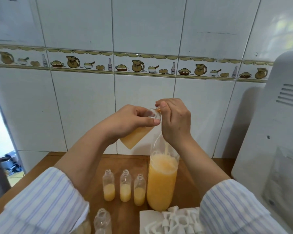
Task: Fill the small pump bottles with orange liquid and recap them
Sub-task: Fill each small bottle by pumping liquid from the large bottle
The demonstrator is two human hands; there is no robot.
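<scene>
My left hand [125,122] grips a small clear bottle [134,136], tilted with its mouth up and to the right and part full of orange liquid. My right hand [174,120] pinches a small orange piece [158,109] at that bottle's mouth; I cannot tell what the piece is. Below my right hand stands a large clear bottle [161,181], mostly full of foamy orange liquid. Three small uncapped bottles [125,186] stand in a row to its left, each about a third full. Another small bottle [102,220], clear with no liquid showing, stands at the bottom edge.
Several white pump caps [176,220] lie on a white sheet [149,218] at the front right of the wooden table [128,161]. A large white appliance [277,132] fills the right side. A tiled wall is close behind, and a doorway opens at the far left.
</scene>
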